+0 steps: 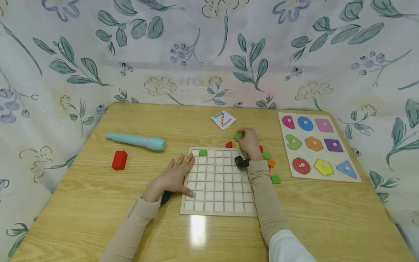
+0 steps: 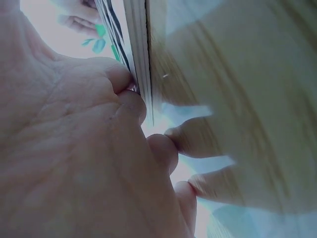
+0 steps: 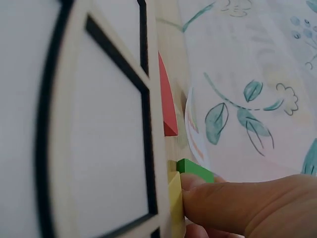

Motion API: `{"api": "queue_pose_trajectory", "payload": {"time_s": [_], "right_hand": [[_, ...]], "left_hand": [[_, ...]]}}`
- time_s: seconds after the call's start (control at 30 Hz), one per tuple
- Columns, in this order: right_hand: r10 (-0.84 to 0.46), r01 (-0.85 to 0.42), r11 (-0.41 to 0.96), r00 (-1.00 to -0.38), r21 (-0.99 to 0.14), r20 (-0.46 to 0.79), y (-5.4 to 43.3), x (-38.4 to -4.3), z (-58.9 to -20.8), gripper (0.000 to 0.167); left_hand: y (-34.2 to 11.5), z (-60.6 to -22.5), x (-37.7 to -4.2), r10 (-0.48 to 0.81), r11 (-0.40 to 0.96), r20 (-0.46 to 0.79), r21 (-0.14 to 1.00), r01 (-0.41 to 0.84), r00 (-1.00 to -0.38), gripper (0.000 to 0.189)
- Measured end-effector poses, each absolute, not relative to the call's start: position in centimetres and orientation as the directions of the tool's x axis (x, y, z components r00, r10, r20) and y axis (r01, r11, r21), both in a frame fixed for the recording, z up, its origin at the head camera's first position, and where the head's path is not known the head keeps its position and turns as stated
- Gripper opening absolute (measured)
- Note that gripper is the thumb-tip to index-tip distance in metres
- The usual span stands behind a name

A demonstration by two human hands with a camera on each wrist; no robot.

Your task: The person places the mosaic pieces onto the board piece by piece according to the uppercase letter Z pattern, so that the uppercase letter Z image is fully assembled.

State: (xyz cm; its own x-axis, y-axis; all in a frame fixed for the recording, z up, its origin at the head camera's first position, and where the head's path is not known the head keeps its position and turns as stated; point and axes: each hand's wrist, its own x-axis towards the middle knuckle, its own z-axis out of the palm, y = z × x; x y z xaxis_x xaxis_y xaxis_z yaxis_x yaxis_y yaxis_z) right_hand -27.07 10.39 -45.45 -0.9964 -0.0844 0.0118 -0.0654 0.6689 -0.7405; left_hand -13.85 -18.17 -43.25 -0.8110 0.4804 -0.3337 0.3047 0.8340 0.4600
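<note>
A white grid board (image 1: 210,187) with a wooden rim lies on the table, one green square tile (image 1: 203,153) in its top row near the left corner. My left hand (image 1: 173,176) rests spread at the board's left edge, thumb over the rim; the left wrist view shows fingertips against the table beside the board's side. Beyond the far right corner, my right hand (image 1: 250,142) pinches a green square tile (image 3: 197,171) between thumb and fingers. Close by lie a yellow piece (image 3: 176,203) and a red curved piece (image 3: 167,101). Other pieces are partly hidden under the right wrist.
Green tiles (image 1: 276,179) and an orange piece (image 1: 271,163) lie right of the board. A small pattern card (image 1: 223,120) is behind it. A shape puzzle (image 1: 286,165) stands far right. At left are a turquoise pen-shaped object (image 1: 137,141) and a red block (image 1: 119,160).
</note>
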Motion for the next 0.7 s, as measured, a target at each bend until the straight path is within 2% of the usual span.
{"api": "queue_pose_trajectory", "payload": {"time_s": [0.27,0.37,0.47,0.57,0.7], "right_hand": [[-0.081,-0.133,0.645,-0.991,-0.752,0.105,9.3,-26.5,-44.6,0.019],[-0.198,-0.159,0.62,-0.979,-0.768,0.043,8.0,-26.1,-44.1,0.02],[-0.333,-0.174,0.616,-0.942,-0.768,-0.053,6.6,-25.6,-43.9,0.018],[-0.398,-0.187,0.63,-0.911,-0.754,-0.106,5.5,-25.0,-43.8,0.014],[-0.447,-0.241,0.649,-0.888,-0.721,-0.107,4.5,-24.1,-43.6,0.01]], "left_hand": [[-18.1,-43.4,-14.1,0.481,0.833,-0.341,0.466,0.299,-0.808,0.126],[-18.1,-43.4,-14.0,0.479,0.83,-0.332,0.472,0.297,-0.812,0.126],[-18.0,-43.3,-14.0,0.476,0.831,-0.328,0.472,0.295,-0.816,0.126],[-18.0,-43.2,-14.1,0.477,0.831,-0.331,0.473,0.294,-0.814,0.126],[-18.1,-43.3,-14.1,0.479,0.83,-0.335,0.475,0.293,-0.811,0.125]]}}
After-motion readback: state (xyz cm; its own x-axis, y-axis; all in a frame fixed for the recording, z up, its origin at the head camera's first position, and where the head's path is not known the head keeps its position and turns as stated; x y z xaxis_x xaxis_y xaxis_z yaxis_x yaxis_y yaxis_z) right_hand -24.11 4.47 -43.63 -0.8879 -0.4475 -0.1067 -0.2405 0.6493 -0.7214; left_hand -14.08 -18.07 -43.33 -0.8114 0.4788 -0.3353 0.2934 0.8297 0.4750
